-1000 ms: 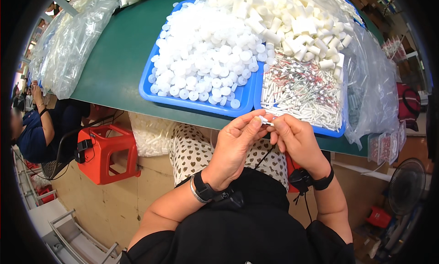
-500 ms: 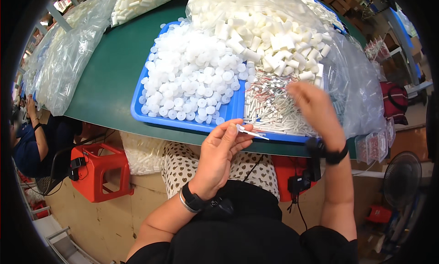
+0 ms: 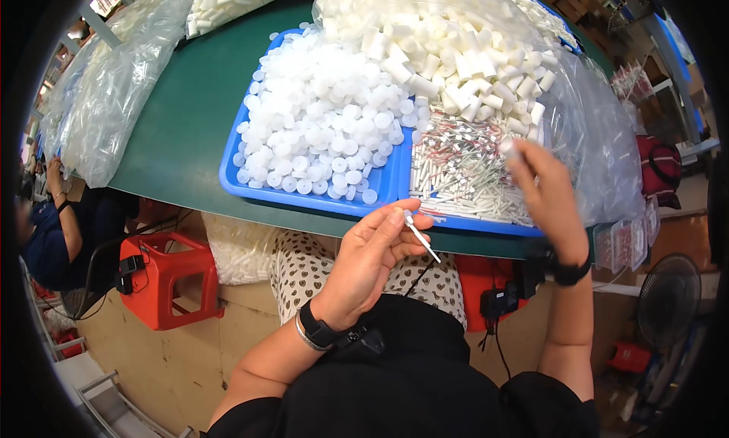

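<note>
The left hand [image 3: 363,259] pinches a white rod [image 3: 424,239] by one end before the blue tray [image 3: 480,226], apparently keeping most of it exposed; the right hand [image 3: 550,193], blurred, has an indeterminate grip.

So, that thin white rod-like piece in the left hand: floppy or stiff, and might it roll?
The thin white rod-like piece is probably stiff: its free end juts out straight from the left hand. It looks light, held in a simple pinch. Its slim, apparently rounded shape might let it roll if set down.
</note>
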